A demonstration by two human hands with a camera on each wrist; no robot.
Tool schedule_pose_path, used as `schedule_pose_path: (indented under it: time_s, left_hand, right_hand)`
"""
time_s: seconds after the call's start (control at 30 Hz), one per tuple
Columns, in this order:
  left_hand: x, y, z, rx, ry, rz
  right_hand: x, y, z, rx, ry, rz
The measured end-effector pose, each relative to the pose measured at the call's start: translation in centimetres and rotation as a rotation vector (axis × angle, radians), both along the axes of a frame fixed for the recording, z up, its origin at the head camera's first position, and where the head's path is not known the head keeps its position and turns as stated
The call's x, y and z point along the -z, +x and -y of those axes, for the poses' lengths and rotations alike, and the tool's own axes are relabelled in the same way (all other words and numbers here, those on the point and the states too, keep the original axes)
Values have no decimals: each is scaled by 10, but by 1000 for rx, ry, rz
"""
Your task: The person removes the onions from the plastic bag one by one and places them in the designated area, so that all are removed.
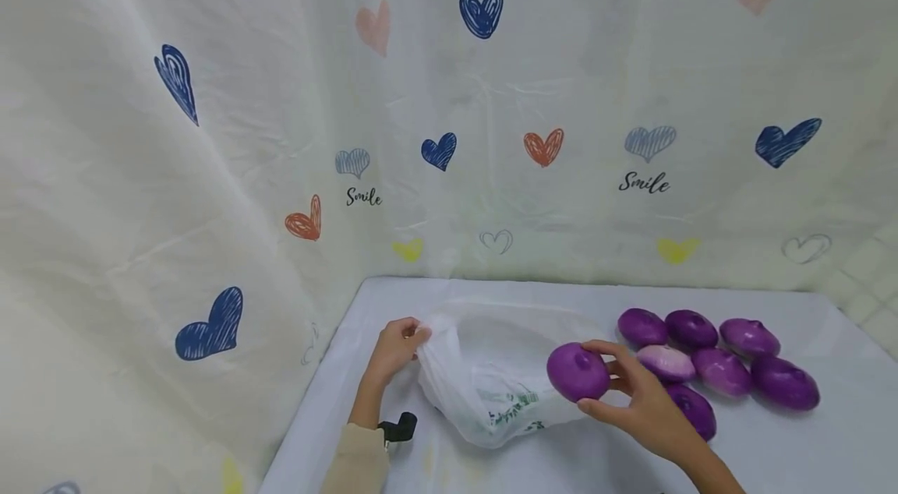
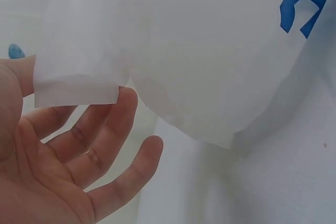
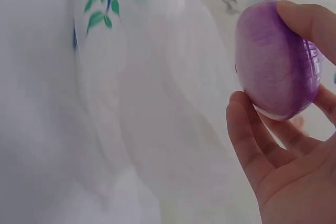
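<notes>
A purple onion (image 1: 578, 372) is held up by my right hand (image 1: 641, 404), thumb below and fingers at its far side in the head view. The right wrist view shows the same onion (image 3: 275, 61), paler on one face, between thumb and fingers. My left hand (image 1: 395, 352) pinches the edge of a white plastic bag (image 1: 456, 393) with green print. In the left wrist view, the thin bag (image 2: 199, 66) hangs from thumb and fingertips, with the little finger free. The held onion is in front of the bag's right part.
Several purple onions (image 1: 722, 371) lie grouped on the white table (image 1: 807, 455) to the right of the bag. A heart-printed curtain (image 1: 589, 73) hangs behind and to the left. A black device (image 1: 400, 427) is strapped at the left wrist.
</notes>
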State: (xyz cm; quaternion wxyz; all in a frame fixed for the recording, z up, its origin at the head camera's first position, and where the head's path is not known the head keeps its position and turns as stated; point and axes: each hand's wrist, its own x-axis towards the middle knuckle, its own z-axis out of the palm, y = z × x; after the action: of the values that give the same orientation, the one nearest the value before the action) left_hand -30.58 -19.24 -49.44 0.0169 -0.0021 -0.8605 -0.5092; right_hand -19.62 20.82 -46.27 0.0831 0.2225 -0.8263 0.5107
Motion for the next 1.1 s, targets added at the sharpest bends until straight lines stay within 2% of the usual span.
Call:
schedule_pose_path:
  time_s: [0.1, 0.3, 0.5, 0.63, 0.77, 0.93, 1.1]
  left_hand:
    - [-1, -1, 0, -3, -2, 6]
    - [-2, 2, 0, -13, -15, -1]
    - [-2, 3, -2, -10, -21, 3]
    - [-2, 2, -3, -8, -19, -4]
    - [0, 1, -3, 3, -19, -7]
    - [2, 1, -3, 4, -18, 0]
    - [2, 1, -5, 8, -21, 2]
  right_hand:
    - [-1, 9, -24, 97, 20, -18]
    - [-1, 21, -78, 295, 84, 71]
    - [10, 28, -126, 496, 144, 244]
    - [13, 29, -146, 601, 143, 351]
    - [18, 30, -161, 642, 139, 383]
    - [25, 30, -173, 652, 173, 411]
    - [37, 30, -183, 675, 203, 473]
